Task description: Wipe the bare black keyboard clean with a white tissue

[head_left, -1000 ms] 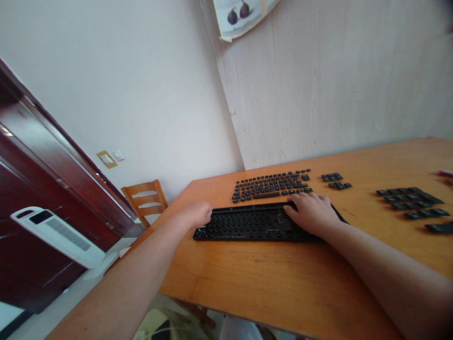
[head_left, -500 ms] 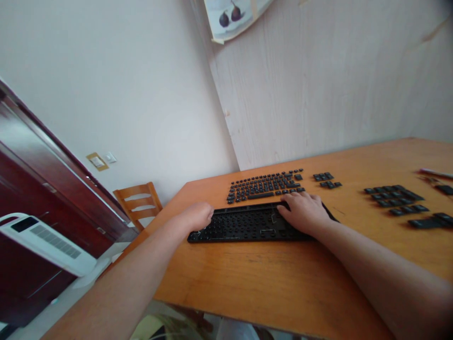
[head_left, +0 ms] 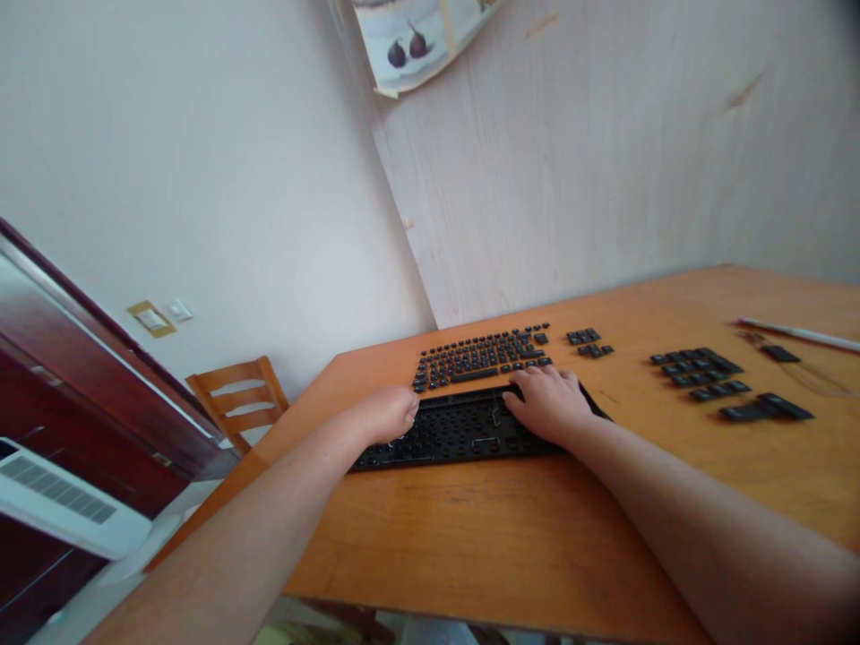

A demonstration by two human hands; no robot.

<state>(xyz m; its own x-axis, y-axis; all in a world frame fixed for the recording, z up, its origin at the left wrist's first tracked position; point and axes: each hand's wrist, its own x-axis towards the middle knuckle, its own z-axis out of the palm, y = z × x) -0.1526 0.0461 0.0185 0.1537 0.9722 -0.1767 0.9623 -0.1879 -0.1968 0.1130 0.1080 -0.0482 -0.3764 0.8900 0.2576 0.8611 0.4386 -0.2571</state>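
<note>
Left hand (head_left: 396, 416) has slid inward along the keyboard base (head_left: 457, 433), curled; grip hidden, can't tell. Right hand (head_left: 547, 405) rests half-open on its right part, nothing visibly grasped. Base sits on the table (head_left: 470, 537) by loose keycaps (head_left: 474, 375). Probably light, stiff (wire clips (head_left: 485, 440) look fragile); best held by short ends.

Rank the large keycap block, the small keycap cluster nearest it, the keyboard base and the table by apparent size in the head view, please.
Table
Keyboard base, partly hidden by left hand and right hand
Large keycap block
Small keycap cluster
</note>
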